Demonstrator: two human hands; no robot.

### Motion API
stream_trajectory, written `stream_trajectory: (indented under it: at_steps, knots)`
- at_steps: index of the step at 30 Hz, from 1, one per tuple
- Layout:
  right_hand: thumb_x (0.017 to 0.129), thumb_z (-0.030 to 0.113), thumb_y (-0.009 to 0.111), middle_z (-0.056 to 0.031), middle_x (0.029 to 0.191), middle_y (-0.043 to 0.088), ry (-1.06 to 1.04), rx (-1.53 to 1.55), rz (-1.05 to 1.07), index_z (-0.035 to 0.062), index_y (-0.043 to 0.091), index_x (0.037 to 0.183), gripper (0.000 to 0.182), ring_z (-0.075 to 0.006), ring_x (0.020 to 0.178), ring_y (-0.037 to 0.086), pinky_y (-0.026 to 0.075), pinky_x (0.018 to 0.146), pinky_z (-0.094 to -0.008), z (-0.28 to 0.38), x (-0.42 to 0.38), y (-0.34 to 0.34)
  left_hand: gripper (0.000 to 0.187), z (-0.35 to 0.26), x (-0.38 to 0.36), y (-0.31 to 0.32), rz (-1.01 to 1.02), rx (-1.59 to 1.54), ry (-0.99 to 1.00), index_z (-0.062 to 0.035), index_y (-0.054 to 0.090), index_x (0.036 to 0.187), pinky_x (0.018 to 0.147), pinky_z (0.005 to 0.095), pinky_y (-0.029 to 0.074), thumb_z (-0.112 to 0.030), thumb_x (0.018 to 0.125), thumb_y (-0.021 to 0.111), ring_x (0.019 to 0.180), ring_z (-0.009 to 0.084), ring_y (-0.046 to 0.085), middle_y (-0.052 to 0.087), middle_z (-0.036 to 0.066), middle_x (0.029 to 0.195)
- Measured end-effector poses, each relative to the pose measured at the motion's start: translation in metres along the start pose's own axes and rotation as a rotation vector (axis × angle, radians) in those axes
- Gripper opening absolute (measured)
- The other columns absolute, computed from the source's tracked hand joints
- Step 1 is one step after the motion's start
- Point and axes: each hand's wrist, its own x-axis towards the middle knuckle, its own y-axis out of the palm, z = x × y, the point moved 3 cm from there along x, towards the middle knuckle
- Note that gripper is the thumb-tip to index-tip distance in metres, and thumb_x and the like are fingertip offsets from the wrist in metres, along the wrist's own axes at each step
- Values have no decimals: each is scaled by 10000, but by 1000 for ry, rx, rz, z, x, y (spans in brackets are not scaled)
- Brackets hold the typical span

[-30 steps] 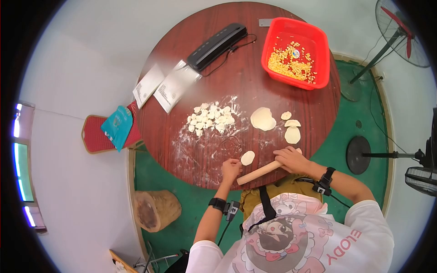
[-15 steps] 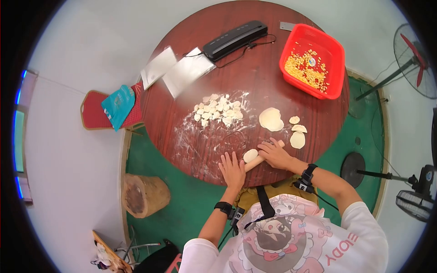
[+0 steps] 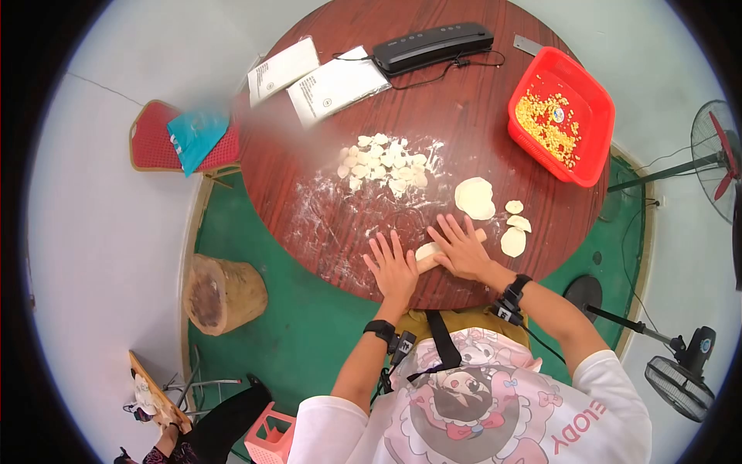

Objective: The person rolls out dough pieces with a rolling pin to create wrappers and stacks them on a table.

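Your left hand (image 3: 394, 273) and right hand (image 3: 462, 253) lie splayed open toward opposite ends of the rolling pin (image 3: 427, 264), which slants away rightward, a dough round (image 3: 426, 250) along its far side.

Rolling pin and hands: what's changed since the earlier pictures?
The rolling pin moved forward, partly over the dough disc. The left hand went from the disc's side to the pin's left end; the right hand stays on the pin. The dough pile looks unchanged.
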Motion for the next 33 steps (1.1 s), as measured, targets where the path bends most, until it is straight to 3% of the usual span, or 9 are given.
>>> stream_trajectory:
  at_steps: [9,13,16,21,29,33]
  knots:
    - [855,366,483,-186,1434,255,32,-51,-65,121,308,1384,608,-317,1330,236,137,1062,-540,-17,64,4,594,19,53,-2,-89,-131,-39,-46,221,1412,1052,566,58,-366,932,361,1354,394,100,173,245,1448]
    - [854,357,482,-192,1434,249,38,-23,-84,105,305,1381,611,-327,1329,232,137,1061,-541,-13,51,4,596,14,39,-4,-62,-152,-57,-43,222,1411,1051,568,63,-364,930,369,1351,400,109,177,251,1444]
    - [854,367,485,-200,1430,248,66,43,-3,57,307,1369,627,-354,1322,232,142,1060,-535,-5,15,3,614,2,8,-4,37,-111,4,-49,229,1411,1045,579,88,-378,917,386,1343,406,143,193,233,1446]
    - [861,373,484,-200,1433,244,91,121,82,66,314,1370,618,-375,1312,243,157,1049,-547,3,-18,1,612,-5,-21,1,130,-81,118,-54,243,1409,1043,578,98,-395,917,376,1343,391,163,212,220,1445]
    - [840,291,509,-187,1437,252,92,-2,-136,138,329,1377,586,-322,1321,256,178,1040,-542,-10,51,-2,615,11,44,-8,-49,-137,99,-43,226,1410,1056,558,80,-360,914,403,1350,393,132,181,235,1450]
    - [828,259,518,-185,1435,257,70,-14,-121,134,328,1377,595,-323,1322,252,174,1039,-552,-14,68,-1,621,16,53,-4,-67,-145,110,-35,220,1410,1055,558,75,-356,912,407,1354,395,110,167,242,1451]
